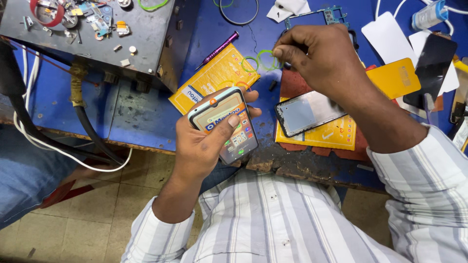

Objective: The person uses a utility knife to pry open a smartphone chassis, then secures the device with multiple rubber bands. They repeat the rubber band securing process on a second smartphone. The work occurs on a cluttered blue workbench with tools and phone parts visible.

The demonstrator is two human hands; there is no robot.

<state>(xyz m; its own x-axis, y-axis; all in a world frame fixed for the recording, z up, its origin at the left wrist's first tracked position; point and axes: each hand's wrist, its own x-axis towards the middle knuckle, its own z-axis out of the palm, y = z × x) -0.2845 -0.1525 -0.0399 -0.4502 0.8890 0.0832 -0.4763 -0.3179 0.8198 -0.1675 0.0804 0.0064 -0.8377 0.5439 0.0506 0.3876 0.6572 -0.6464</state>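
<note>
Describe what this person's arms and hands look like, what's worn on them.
Both hands, left hand and right hand, are bare, with no gloves, rings or watch showing. Both arms wear shirt sleeves with grey and white stripes, pushed up the forearms.

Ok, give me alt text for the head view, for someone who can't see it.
Seen from above, the left hand holds a lit smartphone, thumb on its screen, while the right hand pinches a small green rubber band over a cluttered blue workbench. A bare phone frame lies on yellow packets beneath.
</note>
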